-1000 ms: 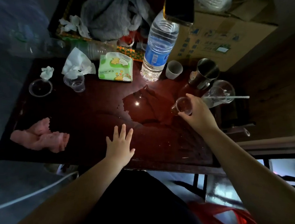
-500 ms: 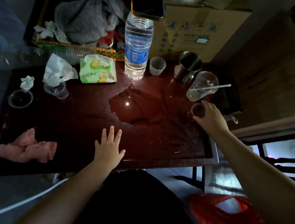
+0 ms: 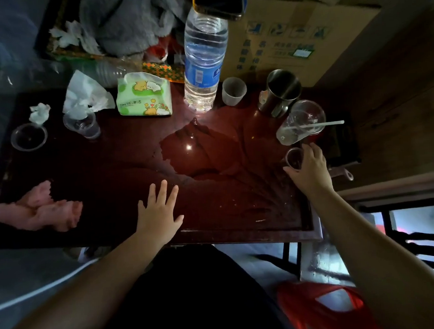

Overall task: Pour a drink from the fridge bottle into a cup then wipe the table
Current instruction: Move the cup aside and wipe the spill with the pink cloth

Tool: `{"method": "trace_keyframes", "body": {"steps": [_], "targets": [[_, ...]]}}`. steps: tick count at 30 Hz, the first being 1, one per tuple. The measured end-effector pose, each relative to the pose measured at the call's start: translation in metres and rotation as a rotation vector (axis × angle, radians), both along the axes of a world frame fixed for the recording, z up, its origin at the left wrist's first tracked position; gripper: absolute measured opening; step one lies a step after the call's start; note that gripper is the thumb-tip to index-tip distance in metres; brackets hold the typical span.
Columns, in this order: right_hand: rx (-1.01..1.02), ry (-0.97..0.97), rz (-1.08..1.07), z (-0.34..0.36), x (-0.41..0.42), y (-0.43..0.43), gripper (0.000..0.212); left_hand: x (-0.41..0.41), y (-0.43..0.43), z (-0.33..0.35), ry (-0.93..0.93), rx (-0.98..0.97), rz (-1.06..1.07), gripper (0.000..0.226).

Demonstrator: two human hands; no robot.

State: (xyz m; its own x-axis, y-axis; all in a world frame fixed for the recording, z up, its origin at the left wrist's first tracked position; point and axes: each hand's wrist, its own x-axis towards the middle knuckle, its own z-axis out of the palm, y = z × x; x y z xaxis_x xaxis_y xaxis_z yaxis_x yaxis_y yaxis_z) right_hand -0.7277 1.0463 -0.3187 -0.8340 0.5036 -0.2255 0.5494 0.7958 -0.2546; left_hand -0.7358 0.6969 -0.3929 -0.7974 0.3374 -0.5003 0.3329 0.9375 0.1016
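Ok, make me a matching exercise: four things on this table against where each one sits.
Things:
1. pink cloth
2. water bottle
3. small clear cup
4. tissue pack

Places:
A. in the right hand
B. left of the bottle
C. near-left part of the table
D. far edge, behind the puddle

Pairs: 1-C, 2-D, 3-A, 4-B

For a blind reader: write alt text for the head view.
A right hand grips a small clear plastic cup at the right edge of a dark red wooden table, beside a wide puddle. The left hand lies flat near a pink cloth.
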Motion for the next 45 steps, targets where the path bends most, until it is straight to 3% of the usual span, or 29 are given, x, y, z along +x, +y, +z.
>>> {"method": "trace_keyframes", "body": {"steps": [5, 12, 24, 29, 38, 45], "targets": [[-0.026, 0.221, 0.221, 0.004, -0.006, -0.063, 0.057, 0.004, -0.002, 0.000, -0.014, 0.046, 0.052, 0.078], [-0.211, -0.009, 0.765, -0.026, -0.012, -0.201, 0.059, 0.012, -0.049, 0.005, 0.145, 0.097, 0.088, 0.075], [-0.149, -0.216, 1.210, -0.058, -0.051, -0.355, 0.063, 0.031, -0.170, 0.004, 0.386, 0.259, 0.654, 0.070], [-0.021, -0.250, 1.199, -0.067, -0.049, -0.366, 0.067, 0.013, -0.203, 0.000, 0.357, 0.303, 0.750, 0.068], [-0.092, -0.275, 1.114, -0.066, -0.044, -0.358, 0.064, -0.019, -0.201, -0.006, 0.304, 0.376, 0.684, 0.054], [-0.217, 0.018, 0.838, -0.058, -0.022, -0.322, 0.049, -0.032, -0.176, -0.016, 0.347, 0.550, 0.428, 0.043]]}}
